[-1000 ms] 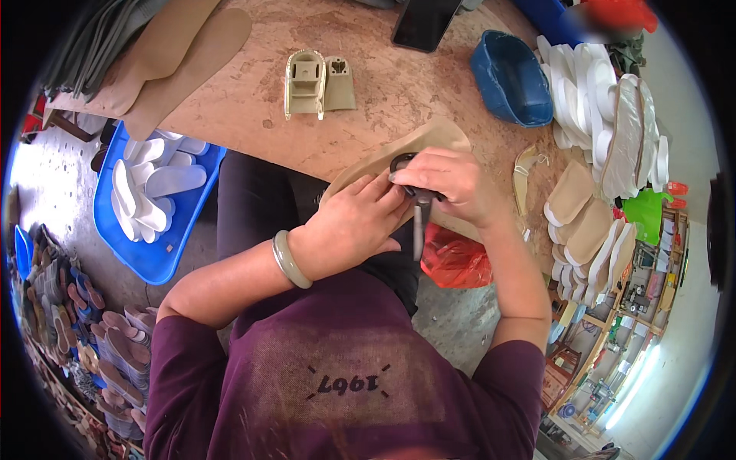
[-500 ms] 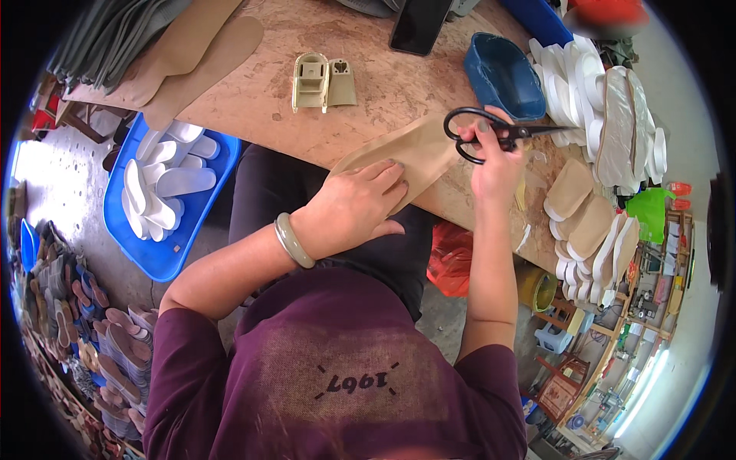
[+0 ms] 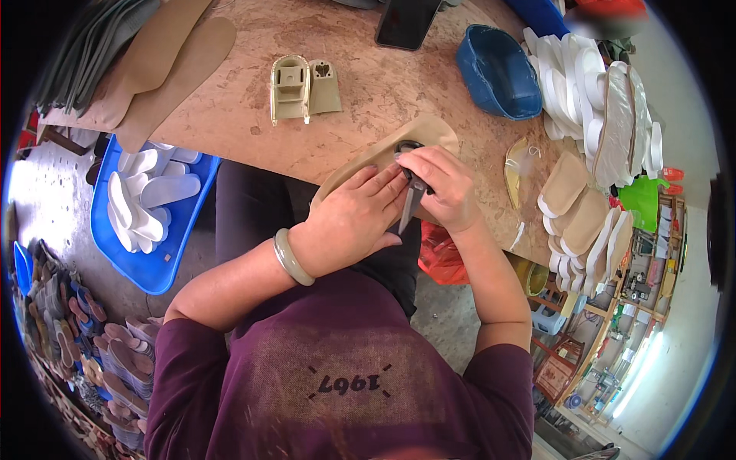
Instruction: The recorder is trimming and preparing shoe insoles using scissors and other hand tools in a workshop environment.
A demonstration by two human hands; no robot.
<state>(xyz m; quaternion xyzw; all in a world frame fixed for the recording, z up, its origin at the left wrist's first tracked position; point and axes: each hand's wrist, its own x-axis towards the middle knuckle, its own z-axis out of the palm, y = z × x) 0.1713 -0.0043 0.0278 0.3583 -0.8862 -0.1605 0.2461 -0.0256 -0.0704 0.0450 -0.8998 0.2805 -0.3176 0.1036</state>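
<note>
A tan insole-shaped sheet [image 3: 435, 136] lies at the table's near edge. My left hand [image 3: 349, 218], with a pale bangle [image 3: 290, 257] on its wrist, rests flat over it, fingers stretched out. Closed around a pair of black-handled scissors [image 3: 412, 201], my right hand [image 3: 447, 186] is over the sheet beside the left fingertips. The scissor blades point back toward me, near my left thumb; whether they touch the sheet I cannot tell. My right fingers cover part of the handles.
Beige moulded heel parts [image 3: 291, 88] and a blue basin [image 3: 498, 73] stand farther back on the table [image 3: 230, 115]. Tan-topped white soles [image 3: 563, 184] are stacked at the right. A blue tub [image 3: 157, 280] of white soles is at the left, below tan sheets [image 3: 180, 84].
My right hand has brought the scissors leftward from the right side to the sheet, turning the blades from rightward to toward me. My left hand stays on the sheet.
</note>
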